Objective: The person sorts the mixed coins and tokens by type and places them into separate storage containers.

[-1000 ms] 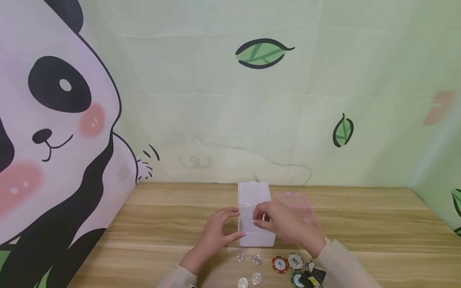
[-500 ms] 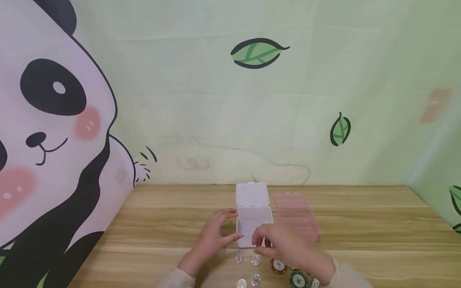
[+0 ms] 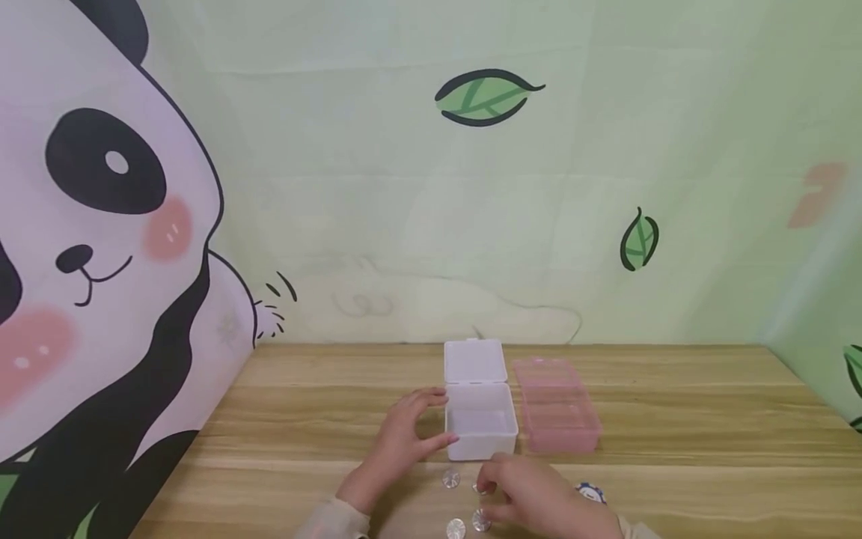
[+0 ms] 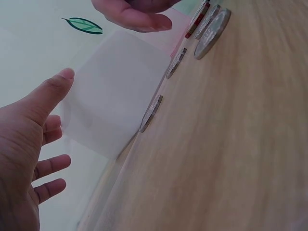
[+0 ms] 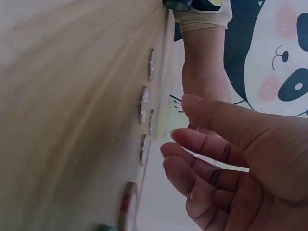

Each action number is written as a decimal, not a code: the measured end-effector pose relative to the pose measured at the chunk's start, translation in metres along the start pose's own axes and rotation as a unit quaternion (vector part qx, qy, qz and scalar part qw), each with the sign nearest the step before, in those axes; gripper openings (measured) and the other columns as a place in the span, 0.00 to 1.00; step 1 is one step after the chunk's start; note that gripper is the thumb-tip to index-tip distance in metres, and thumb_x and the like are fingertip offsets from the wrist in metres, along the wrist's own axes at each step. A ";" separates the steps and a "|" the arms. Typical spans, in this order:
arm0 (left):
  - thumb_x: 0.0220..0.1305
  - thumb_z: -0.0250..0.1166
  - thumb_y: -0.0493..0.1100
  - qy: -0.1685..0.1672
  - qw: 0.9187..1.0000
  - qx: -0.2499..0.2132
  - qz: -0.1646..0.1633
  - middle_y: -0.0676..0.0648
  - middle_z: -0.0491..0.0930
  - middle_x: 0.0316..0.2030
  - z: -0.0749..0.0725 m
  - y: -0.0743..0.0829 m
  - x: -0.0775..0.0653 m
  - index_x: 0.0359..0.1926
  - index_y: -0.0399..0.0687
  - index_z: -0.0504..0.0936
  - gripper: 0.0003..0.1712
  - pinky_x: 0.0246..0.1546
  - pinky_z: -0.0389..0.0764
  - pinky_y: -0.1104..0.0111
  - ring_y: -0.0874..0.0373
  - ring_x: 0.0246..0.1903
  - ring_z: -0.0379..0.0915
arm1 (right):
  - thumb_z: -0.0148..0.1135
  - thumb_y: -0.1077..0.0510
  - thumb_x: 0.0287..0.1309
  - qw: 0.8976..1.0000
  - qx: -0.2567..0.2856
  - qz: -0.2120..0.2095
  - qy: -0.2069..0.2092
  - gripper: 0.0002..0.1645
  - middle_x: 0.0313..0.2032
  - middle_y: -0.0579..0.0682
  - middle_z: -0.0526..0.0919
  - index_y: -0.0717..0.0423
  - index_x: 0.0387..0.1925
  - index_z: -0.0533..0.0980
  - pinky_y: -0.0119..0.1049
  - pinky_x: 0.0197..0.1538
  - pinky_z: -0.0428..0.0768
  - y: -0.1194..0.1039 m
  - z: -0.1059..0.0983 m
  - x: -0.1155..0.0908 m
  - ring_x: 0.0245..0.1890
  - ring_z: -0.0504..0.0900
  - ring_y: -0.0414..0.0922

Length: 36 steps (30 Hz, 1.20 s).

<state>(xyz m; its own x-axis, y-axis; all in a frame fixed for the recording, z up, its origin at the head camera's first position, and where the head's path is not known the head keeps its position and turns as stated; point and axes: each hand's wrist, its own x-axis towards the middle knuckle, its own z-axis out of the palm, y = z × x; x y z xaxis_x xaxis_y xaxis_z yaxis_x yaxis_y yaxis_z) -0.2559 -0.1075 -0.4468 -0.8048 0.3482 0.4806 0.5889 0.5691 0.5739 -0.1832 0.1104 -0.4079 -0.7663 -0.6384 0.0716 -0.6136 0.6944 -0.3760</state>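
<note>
A white plastic box [image 3: 481, 447] stands on the table with its hinged lid [image 3: 474, 361] flipped back. At its left side my left hand [image 3: 404, 430] rests, thumb and fingertips spread along the edge. Several silver coins [image 3: 456, 528] lie in front of the box. Over the right-hand coins hovers my right hand [image 3: 539, 498], partly covering one coin [image 3: 481, 519]. Its fingers [image 5: 179, 175] are loosely bent, and nothing shows between them and the thumb in the right wrist view. The left wrist view shows the left fingers relaxed beside the box wall.
Right of the white box sits a translucent pink box [image 3: 562, 408]. A blue-and-white poker chip [image 3: 590, 492] peeks out past the right hand, and a red chip [image 5: 128, 207] appears in the right wrist view. Behind the wooden table [image 3: 323, 382] hangs a panda-printed backdrop [image 3: 377, 187].
My right hand has come down from over the white box's interior to the coins in front of it, uncovering the box and the pink box. My left hand has stayed at the box's side.
</note>
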 end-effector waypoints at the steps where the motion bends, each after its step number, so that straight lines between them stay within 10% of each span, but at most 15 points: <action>1: 0.48 0.74 0.51 0.001 1.000 0.002 0.001 0.45 0.78 0.58 0.000 0.000 0.000 0.53 0.45 0.78 0.31 0.63 0.68 0.48 0.47 0.61 0.71 | 0.71 0.47 0.48 1.000 -0.007 0.001 0.000 0.14 0.31 0.38 0.80 0.49 0.34 0.80 0.26 0.31 0.74 0.000 0.001 0.000 0.26 0.69 0.28; 36: 0.48 0.74 0.50 -0.009 1.000 -0.005 -0.022 0.47 0.76 0.60 0.001 0.001 0.000 0.54 0.46 0.78 0.32 0.66 0.66 0.48 0.48 0.63 0.69 | 0.70 0.54 0.50 0.999 0.012 0.000 -0.030 0.07 0.29 0.35 0.73 0.47 0.29 0.78 0.23 0.31 0.71 0.003 0.022 0.002 0.26 0.67 0.27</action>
<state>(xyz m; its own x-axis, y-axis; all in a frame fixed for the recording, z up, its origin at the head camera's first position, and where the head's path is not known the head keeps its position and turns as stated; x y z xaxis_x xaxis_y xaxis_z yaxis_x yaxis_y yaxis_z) -0.2556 -0.1064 -0.4468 -0.8315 0.3357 0.4427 0.5530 0.5765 0.6016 -0.1819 0.1041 -0.4286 -0.7532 -0.6575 0.0169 -0.6083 0.6866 -0.3981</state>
